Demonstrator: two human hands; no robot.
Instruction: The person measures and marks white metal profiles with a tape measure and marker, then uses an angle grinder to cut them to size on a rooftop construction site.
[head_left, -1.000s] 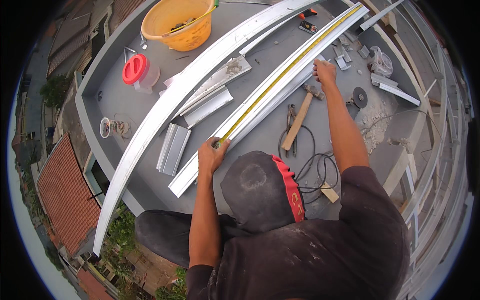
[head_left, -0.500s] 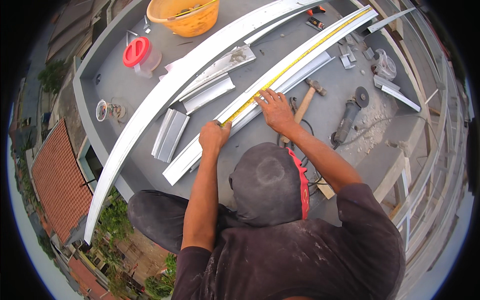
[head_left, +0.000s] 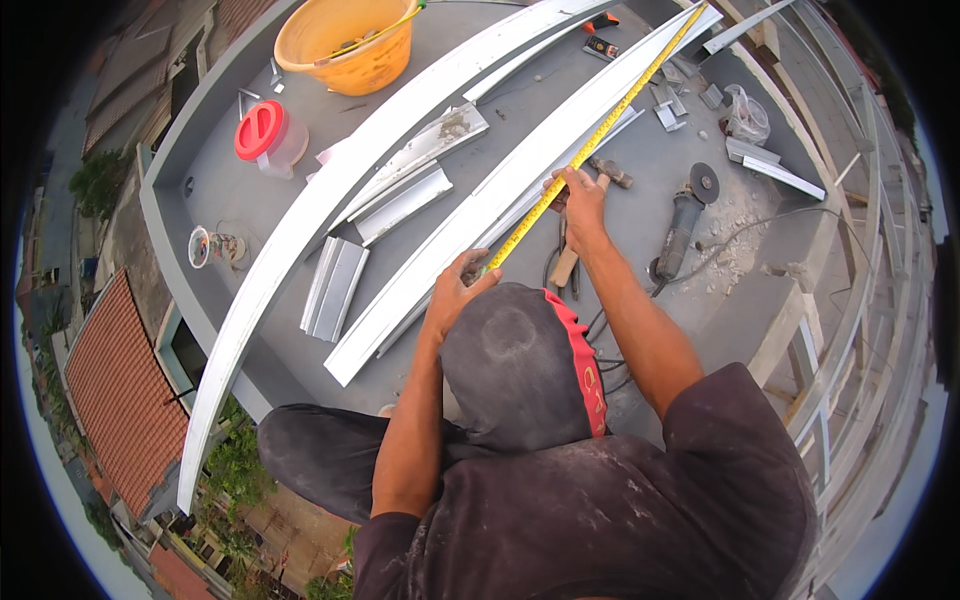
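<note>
A yellow tape measure (head_left: 610,120) is stretched out at a slant, its far end on the far end of a long white metal channel (head_left: 440,250). My left hand (head_left: 458,288) is closed around the tape's near end, where the case is mostly hidden by the fingers. My right hand (head_left: 582,208) grips the blade further up, thumb on top. Between my hands the tape hangs off the channel's right side, lifted away from it. Just beyond my right hand lies a hammer (head_left: 612,172), its wooden handle partly covered by my wrist.
An angle grinder (head_left: 682,230) with its cord lies to the right, near rubble (head_left: 750,240). A long curved white strip (head_left: 270,280) spans the left. Short channel offcuts (head_left: 335,290), a red-lidded jar (head_left: 262,130) and an orange basin (head_left: 350,60) lie beyond. A low ledge (head_left: 160,230) edges the floor.
Both hands have lifted the tape off the channel and swung its near part to the right. My right hand has gone from lying over the tape to gripping its blade.
</note>
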